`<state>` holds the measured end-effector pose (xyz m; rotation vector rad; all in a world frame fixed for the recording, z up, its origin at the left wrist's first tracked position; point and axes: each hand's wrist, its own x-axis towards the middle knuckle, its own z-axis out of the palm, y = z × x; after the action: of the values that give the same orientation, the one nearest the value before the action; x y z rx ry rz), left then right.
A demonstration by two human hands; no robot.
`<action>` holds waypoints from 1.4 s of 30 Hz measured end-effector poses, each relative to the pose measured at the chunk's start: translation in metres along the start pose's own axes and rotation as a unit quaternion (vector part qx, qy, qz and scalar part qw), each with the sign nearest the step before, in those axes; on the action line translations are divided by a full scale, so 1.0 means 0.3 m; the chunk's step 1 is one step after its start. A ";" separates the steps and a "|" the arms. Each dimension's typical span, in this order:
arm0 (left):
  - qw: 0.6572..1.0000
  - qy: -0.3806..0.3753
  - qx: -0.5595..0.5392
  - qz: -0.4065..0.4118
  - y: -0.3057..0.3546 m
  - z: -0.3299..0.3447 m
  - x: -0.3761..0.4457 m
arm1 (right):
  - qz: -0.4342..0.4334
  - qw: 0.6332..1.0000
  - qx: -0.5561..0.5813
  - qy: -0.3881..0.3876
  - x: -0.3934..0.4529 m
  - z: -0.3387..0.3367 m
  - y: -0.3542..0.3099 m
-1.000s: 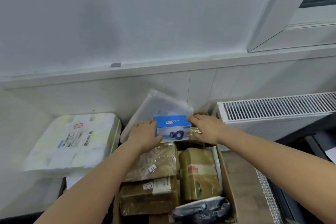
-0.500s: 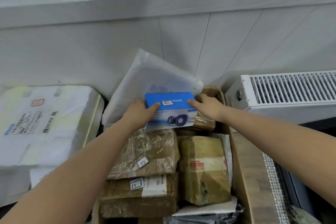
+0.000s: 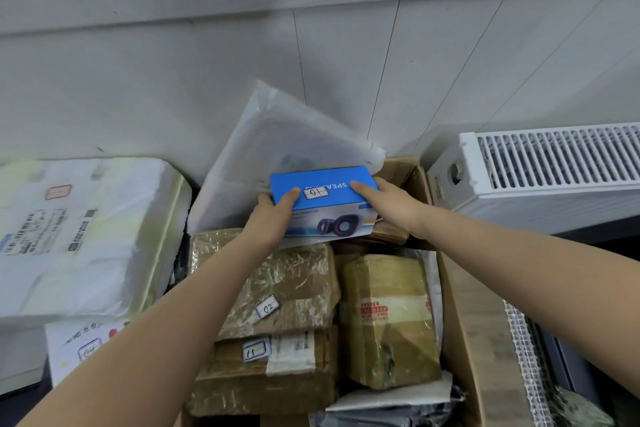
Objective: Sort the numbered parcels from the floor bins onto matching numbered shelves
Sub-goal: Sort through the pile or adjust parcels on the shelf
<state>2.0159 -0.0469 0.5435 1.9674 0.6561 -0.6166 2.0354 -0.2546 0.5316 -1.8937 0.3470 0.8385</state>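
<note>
Blue speaker box (image 3: 323,199) gripped at both ends, left hand (image 3: 273,218) and right hand (image 3: 384,203) fingers curled round it, number label up for reading.

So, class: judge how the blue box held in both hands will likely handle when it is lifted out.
The blue box probably stays stiff: its edges look straight. It seems light, since only fingertips of the left hand and right hand pinch it. Its glossy face may be slippery.

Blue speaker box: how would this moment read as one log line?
blue speaker box | held by left hand and right hand | above cardboard bin | shelving not yet done
</note>
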 end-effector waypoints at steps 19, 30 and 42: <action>0.960 0.082 -0.048 0.264 0.197 -0.401 -0.714 | -0.209 0.975 -0.019 0.077 -0.725 -0.017 -0.442; 0.916 0.145 -0.050 0.370 0.313 -0.668 -1.081 | -0.361 0.924 -0.009 0.122 -1.076 0.039 -0.723; 0.895 0.196 -0.048 0.398 0.289 -0.802 -1.222 | -0.413 0.902 -0.042 0.121 -1.229 0.104 -0.854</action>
<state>1.8427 0.0599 0.9415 2.0538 0.0594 0.3184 1.9036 -0.1529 0.9498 -1.9648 -0.3521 0.0431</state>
